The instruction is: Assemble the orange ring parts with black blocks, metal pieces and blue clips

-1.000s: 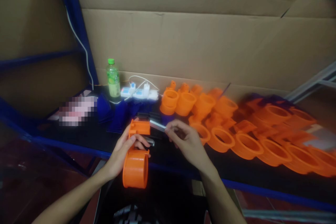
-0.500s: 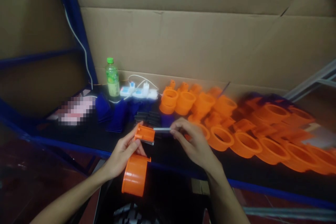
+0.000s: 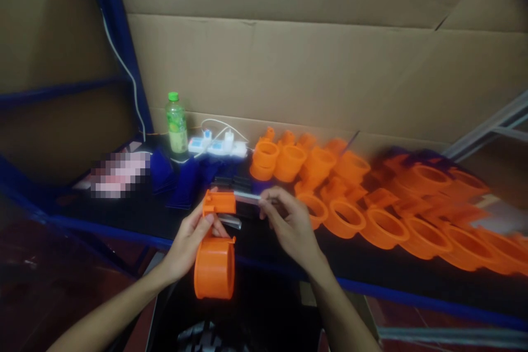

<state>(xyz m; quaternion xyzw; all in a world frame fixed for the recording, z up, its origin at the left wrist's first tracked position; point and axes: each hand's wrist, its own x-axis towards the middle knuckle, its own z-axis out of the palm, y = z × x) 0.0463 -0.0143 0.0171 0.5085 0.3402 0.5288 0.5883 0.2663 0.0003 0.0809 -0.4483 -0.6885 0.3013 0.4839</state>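
My left hand [image 3: 187,245] is closed around an orange plastic tape dispenser [image 3: 214,269], its round hub hanging below the fingers and its flat head [image 3: 220,202] facing up. Beneath that head a shiny, clear or metallic strip [image 3: 231,222] sticks out by the fingers; what it belongs to is unclear. Between the thumb and fingers of my right hand [image 3: 286,220] is a thin serrated blade strip [image 3: 247,196]. Its left end meets or lies very close to the right edge of the head; whether it is inserted cannot be made out.
Rows of orange tape dispensers [image 3: 385,226] fill the right side of the black-topped table. Dark strips [image 3: 233,182] lie behind my hands, with blue pieces [image 3: 181,182] to their left. A green-capped bottle [image 3: 177,126] and a white power strip [image 3: 216,146] stand behind. Cardboard [image 3: 289,71] lines the back.
The dispenser's head has shifted slightly left and up and turned, showing more of the shiny strip beneath. My right hand has moved left along with the blade strip.
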